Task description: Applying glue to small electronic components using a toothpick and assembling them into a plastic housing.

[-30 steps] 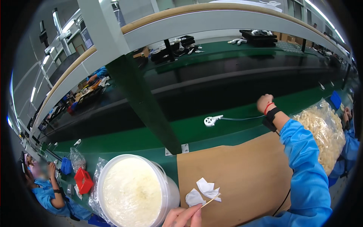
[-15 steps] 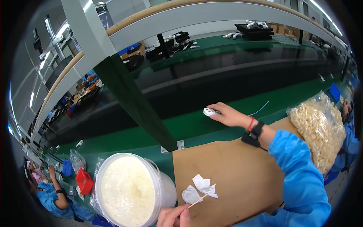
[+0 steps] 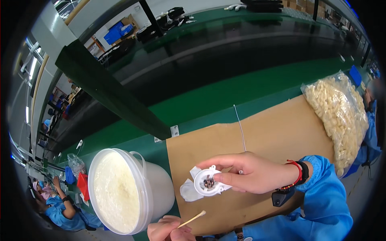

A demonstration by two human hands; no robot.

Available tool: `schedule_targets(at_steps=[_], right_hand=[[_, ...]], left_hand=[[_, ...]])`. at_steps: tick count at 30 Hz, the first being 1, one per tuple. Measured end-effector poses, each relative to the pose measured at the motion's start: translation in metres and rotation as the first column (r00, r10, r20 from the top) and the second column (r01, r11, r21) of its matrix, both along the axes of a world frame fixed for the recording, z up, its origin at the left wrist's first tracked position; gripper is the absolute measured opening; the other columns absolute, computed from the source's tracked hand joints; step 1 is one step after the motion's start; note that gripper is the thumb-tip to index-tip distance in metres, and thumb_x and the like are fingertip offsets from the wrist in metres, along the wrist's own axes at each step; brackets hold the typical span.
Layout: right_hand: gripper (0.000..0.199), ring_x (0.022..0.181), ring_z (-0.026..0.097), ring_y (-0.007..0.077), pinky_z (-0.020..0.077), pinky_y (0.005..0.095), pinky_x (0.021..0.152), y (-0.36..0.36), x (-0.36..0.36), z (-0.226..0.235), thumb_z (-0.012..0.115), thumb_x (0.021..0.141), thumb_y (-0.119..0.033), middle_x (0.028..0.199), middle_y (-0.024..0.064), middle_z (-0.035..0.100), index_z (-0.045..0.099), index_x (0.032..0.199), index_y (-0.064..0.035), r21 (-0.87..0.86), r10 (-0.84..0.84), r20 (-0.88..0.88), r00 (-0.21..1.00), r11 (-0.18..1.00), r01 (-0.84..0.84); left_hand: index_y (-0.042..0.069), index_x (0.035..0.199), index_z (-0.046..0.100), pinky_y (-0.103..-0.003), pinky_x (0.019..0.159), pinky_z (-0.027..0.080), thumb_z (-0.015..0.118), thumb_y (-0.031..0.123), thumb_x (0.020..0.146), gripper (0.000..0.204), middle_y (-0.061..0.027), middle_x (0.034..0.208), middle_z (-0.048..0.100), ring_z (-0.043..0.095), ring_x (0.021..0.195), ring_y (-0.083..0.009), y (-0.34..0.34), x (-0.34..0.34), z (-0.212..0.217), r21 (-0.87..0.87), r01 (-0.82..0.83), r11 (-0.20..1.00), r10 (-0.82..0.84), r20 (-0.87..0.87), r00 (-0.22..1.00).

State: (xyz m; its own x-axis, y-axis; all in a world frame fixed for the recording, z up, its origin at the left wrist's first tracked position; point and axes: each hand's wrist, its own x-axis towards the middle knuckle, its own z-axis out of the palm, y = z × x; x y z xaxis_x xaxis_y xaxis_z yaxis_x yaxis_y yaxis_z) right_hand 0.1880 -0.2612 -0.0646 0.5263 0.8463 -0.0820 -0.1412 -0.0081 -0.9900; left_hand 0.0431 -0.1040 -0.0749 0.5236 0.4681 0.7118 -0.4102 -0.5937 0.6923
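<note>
My right hand (image 3: 253,174) holds a white round plastic housing (image 3: 205,192) above the brown paper, thumb on its edge. Inside the housing show dark and copper-coloured metal parts. A thin white cable (image 3: 240,124) trails away from behind this hand. In my left hand (image 3: 171,229), at the lower edge, a thin wooden cotton swab (image 3: 192,219) is pinched, its pale tip pointing up and right. That tip is apart from the housing. White paper scraps (image 3: 189,192) lie beside and partly behind the housing.
A white bucket (image 3: 157,193) of cream-coloured paste stands left of the brown paper (image 3: 277,124). At the right sits a clear bag of pale pieces (image 3: 337,116). A green post (image 3: 116,96) rises near the dark conveyor belt (image 3: 193,60). Co-workers sit at both sides.
My right hand has drawn back from over the far green edge with the white housing, now above the brown paper. The left hand still pinches the swab. The whole view has shifted.
</note>
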Motion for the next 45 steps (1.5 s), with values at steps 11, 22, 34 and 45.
schedule_targets(at_steps=[11, 22, 34, 45], right_hand=[[0.039, 0.054, 0.039, 0.0007, 0.0329, 0.0132, 0.050, -0.057, 0.046, 0.044, 0.043, 0.098, -0.012, 0.126, 0.0103, 0.057, 0.047, 0.135, -0.0003, 0.631, -0.883, 0.330, 0.332, 0.469, 0.618], [0.044, 0.054, 0.042, 0.0011, 0.0311, 0.0141, 0.044, -0.141, 0.070, 0.053, 0.053, 0.092, -0.018, 0.108, 0.0116, 0.063, 0.048, 0.130, 0.0045, 0.543, -0.773, 0.210, 0.599, 0.601, 0.586], [0.020, 0.061, 0.062, 0.0305, 0.0494, 0.0393, 0.054, -0.022, -0.010, 0.013, 0.055, 0.087, -0.009, 0.070, 0.0127, 0.062, 0.060, 0.106, -0.0053, 0.048, -0.202, 0.716, 0.669, 0.969, 0.242], [0.012, 0.054, 0.060, 0.0279, 0.0476, 0.0371, 0.046, -0.024, -0.013, 0.011, 0.058, 0.084, -0.008, 0.062, 0.0096, 0.054, 0.057, 0.095, -0.0055, 0.023, -0.164, 0.772, 0.615, 0.973, 0.230]], left_hand=[[-0.006, 0.085, 0.056, -0.026, 0.052, 0.040, 0.054, 0.005, 0.090, 0.012, -0.0130, 0.076, 0.054, 0.048, 0.056, -0.0146, -0.015, 0.005, 0.005, -0.050, -0.104, 0.993, 0.102, -0.045, 0.994], [-0.004, 0.086, 0.056, -0.026, 0.051, 0.040, 0.055, 0.005, 0.089, 0.010, -0.0119, 0.076, 0.053, 0.047, 0.055, -0.0152, -0.017, 0.007, -0.002, -0.031, -0.057, 0.998, 0.056, -0.046, 0.997], [-0.007, 0.087, 0.060, -0.026, 0.056, 0.039, 0.058, 0.001, 0.087, 0.008, -0.0107, 0.074, 0.055, 0.049, 0.059, -0.0150, -0.015, -0.004, 0.006, 0.084, -0.016, 0.996, 0.034, -0.222, 0.974], [-0.006, 0.085, 0.065, -0.027, 0.057, 0.042, 0.062, -0.003, 0.082, 0.005, -0.0122, 0.073, 0.059, 0.053, 0.061, -0.0183, -0.023, 0.006, 0.015, 0.166, -0.009, 0.986, 0.068, -0.356, 0.932]])
